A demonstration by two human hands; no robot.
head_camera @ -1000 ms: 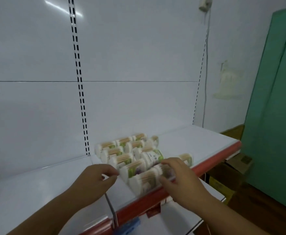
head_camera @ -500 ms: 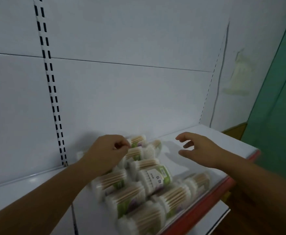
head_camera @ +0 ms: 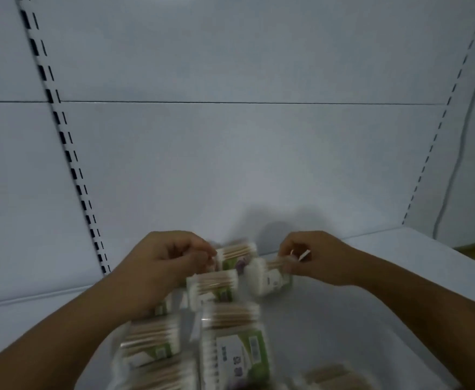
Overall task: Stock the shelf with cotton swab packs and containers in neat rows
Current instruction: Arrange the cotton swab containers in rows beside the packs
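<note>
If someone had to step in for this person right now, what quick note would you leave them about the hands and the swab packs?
Left hand: fingers curled on the left end of the rear pack.
Right hand: pinching the tilted round container beside that pack.
Stock: more packs run toward the front, including a middle pack and a labelled container. The blur rules out a count.
Done: a cluster lies on the shelf, in loose rows.
Left: probably set the held container in line, square the rows, then fill the right side.
</note>
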